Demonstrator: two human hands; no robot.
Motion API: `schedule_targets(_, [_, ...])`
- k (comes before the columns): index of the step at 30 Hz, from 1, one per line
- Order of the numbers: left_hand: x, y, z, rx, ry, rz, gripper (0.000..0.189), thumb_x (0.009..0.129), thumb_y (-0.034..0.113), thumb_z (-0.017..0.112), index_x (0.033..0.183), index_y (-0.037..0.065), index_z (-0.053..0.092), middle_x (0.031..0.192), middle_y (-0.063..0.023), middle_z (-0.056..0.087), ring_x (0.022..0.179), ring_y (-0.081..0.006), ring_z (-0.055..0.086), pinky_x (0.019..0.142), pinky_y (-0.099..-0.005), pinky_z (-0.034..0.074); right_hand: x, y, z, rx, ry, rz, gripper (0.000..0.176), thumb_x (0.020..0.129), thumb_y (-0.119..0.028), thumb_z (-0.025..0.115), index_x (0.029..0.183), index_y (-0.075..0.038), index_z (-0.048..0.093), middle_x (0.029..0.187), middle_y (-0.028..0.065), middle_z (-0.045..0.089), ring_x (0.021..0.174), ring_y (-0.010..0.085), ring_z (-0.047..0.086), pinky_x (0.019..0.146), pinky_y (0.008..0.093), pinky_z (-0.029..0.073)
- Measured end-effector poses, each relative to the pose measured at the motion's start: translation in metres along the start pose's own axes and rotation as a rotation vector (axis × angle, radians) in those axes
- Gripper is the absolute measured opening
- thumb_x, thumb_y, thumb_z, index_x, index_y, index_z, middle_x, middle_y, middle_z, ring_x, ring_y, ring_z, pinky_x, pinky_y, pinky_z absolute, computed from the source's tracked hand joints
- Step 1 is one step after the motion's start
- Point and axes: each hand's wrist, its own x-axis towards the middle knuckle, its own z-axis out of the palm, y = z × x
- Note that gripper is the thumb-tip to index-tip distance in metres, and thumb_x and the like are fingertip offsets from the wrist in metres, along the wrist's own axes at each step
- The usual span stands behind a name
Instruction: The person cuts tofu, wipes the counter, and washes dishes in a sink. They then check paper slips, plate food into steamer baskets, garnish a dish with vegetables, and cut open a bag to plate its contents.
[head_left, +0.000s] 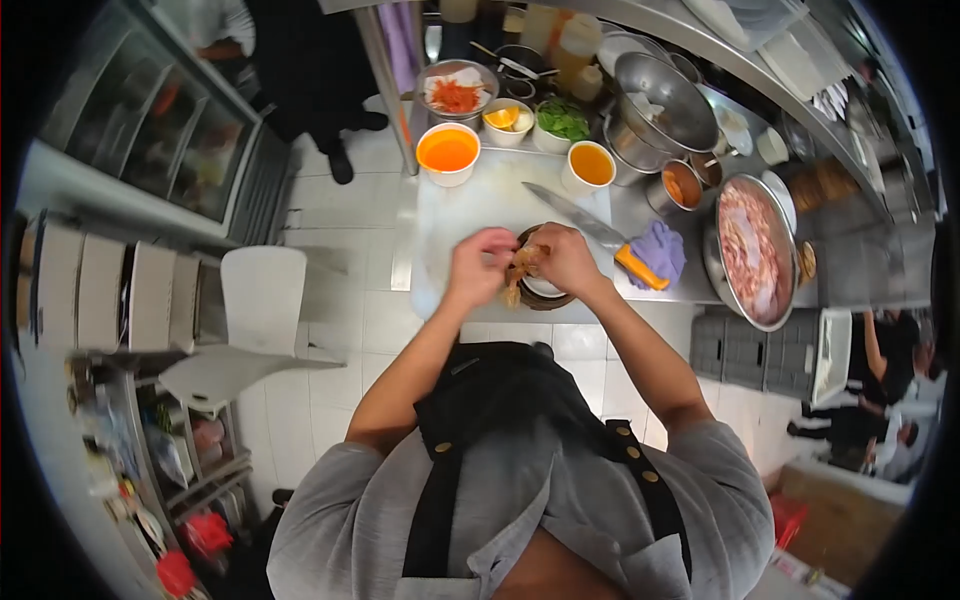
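Observation:
Both my hands are together over a small round brown container with a pale inside, at the front edge of the white cutting board. My right hand is closed on a light brown, crumpled piece of food, whose exact kind I cannot make out. My left hand has its fingers curled in and pinches at the left side of the same piece. The hands partly cover the container. Behind them, a knife lies slanting across the board, beside a purple and orange cloth.
Tubs of orange liquid and amber liquid stand at the board's back, near a tub of green leaves. At right sits a metal bowl of raw meat. A white chair stands left; other people are farther off.

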Motion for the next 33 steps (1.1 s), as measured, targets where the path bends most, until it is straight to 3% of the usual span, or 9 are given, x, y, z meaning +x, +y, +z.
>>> schedule_targets(2, [0.019,0.007,-0.050,-0.017,0.178,-0.077,0.027,0.073,-0.006,0.058,0.097,0.007,0.064,0.089,-0.0028,0.065,0.071,-0.0107,0.057,0.064,-0.0245,0.048,-0.001,0.001,-0.006,0.096,-0.075,0.261,0.019,0.060,-0.009,0.072,0.078,-0.004,0.066,0.073,0.0090,0.062,0.068,0.0260,0.059,0.063,0.0325,0.048])
schedule_targets(3, [0.042,-0.027,-0.083,-0.769,0.311,-0.246,0.026,0.075,-0.006,0.057,0.097,0.007,0.064,0.092,-0.0023,0.064,0.071,-0.0098,0.056,0.066,-0.0232,0.047,-0.003,0.001,-0.007,0.330,-0.037,0.408,0.016,0.063,-0.007,0.072,0.078,-0.003,0.067,0.075,0.0071,0.064,0.069,0.0203,0.059,0.063,0.0299,0.047])
schedule_targets(4, [0.061,-0.027,-0.113,0.055,0.398,-0.019,0.025,0.075,-0.004,0.059,0.097,0.006,0.064,0.090,-0.0017,0.064,0.072,-0.0091,0.055,0.069,-0.0223,0.046,-0.011,-0.001,-0.008,0.571,0.004,0.556,0.013,0.066,-0.005,0.072,0.079,-0.002,0.068,0.077,0.0052,0.066,0.070,0.0146,0.059,0.064,0.0272,0.047])
schedule_targets(5, [0.092,-0.042,-0.143,-0.074,0.414,-0.056,0.025,0.076,-0.003,0.060,0.099,0.006,0.064,0.088,-0.0012,0.064,0.071,-0.0084,0.054,0.069,-0.0225,0.046,-0.014,-0.003,-0.011,0.560,0.028,0.632,0.010,0.070,-0.001,0.070,0.080,-0.001,0.069,0.080,0.0028,0.067,0.071,0.0086,0.058,0.065,0.0240,0.047])
schedule_targets(9, [0.201,-0.046,-0.184,-0.070,0.317,-0.185,0.023,0.079,0.011,0.065,0.100,0.001,0.062,0.080,-0.0007,0.061,0.071,-0.0098,0.056,0.065,-0.0244,0.045,-0.032,-0.001,-0.011,0.617,0.190,0.527,0.010,0.069,0.002,0.069,0.079,0.000,0.067,0.078,0.0035,0.066,0.069,0.0106,0.059,0.065,0.0244,0.047])
schedule_targets(14, [0.277,-0.085,-0.176,-0.281,0.026,-0.556,0.038,0.075,0.028,0.073,0.096,-0.001,0.060,0.078,-0.0036,0.059,0.071,-0.0138,0.057,0.051,-0.0290,0.046,-0.042,0.005,-0.017,0.792,0.539,0.710,0.013,0.068,0.007,0.064,0.078,-0.001,0.062,0.075,0.0036,0.063,0.068,0.0111,0.058,0.063,0.0250,0.047])
schedule_targets(18, [0.287,-0.094,-0.168,-0.348,-0.011,-0.423,0.032,0.078,0.021,0.069,0.092,-0.005,0.058,0.079,-0.0103,0.058,0.057,-0.0205,0.056,0.051,-0.0311,0.054,-0.064,0.001,-0.018,0.761,0.771,0.714,0.011,0.069,0.005,0.062,0.078,-0.001,0.061,0.073,0.0028,0.062,0.066,0.0105,0.057,0.060,0.0249,0.046])
schedule_targets(22, [0.304,-0.096,-0.161,-0.268,-0.072,-0.560,0.020,0.082,0.008,0.058,0.094,-0.007,0.058,0.081,-0.0168,0.062,0.052,-0.0229,0.060,0.044,-0.0260,0.050,-0.078,-0.021,0.015,0.305,0.582,0.874,0.007,0.075,-0.002,0.064,0.076,-0.001,0.057,0.071,0.0019,0.060,0.064,0.0071,0.054,0.060,0.0224,0.045])
schedule_targets(33, [0.307,-0.051,-0.178,-0.425,-0.026,-0.430,0.009,0.079,0.003,0.055,0.082,-0.005,0.058,0.074,-0.0159,0.064,0.061,-0.0245,0.064,0.053,-0.0298,0.054,-0.045,-0.018,-0.001,0.657,1.066,0.832,0.006,0.077,-0.005,0.060,0.081,-0.001,0.059,0.073,0.0017,0.057,0.065,0.0097,0.051,0.059,0.0245,0.043])
